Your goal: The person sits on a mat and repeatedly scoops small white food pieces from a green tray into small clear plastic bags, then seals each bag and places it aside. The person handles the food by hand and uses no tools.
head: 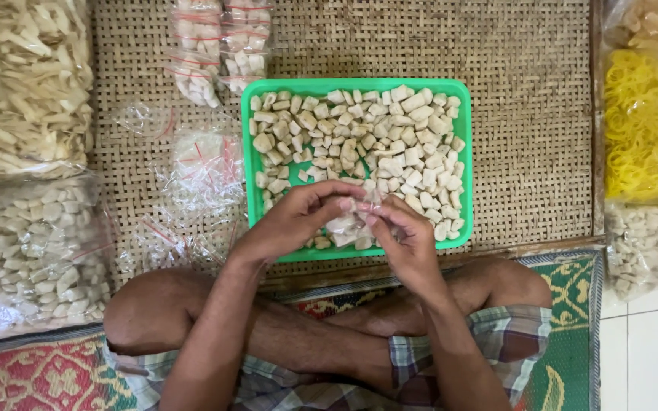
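Small clear bag, partly filled with pale cracker pieces, sits between your two hands just above the near rim of the green tray, so anything that drops falls back into the tray.

Far left: large clear sack of long pale strips, and nearer you a second large sack of pale chunks. Both lie at the edge of the woven mat, out of the working zone but within reach.

Left of the tray: loose empty clear bags with red strips, scattered within easy reach of your left hand. Farther off, filled small bags lie together, kept apart from the empties.

Left hand: fingers curled, thumb and fingertips pinching the bag's mouth from the left side.

Centre: loose cracker pieces fill the tray in a single heap, directly in front of your crossed legs.

Right hand: fingers bent and pressed in on the bag's right side, pinching its top edge. Whether the mouth is being opened or sealed cannot be told; the fingers hide it.

Far right: bag of yellow rubber bands beyond the mat's wooden edge, with another bag of pale chunks nearer you.
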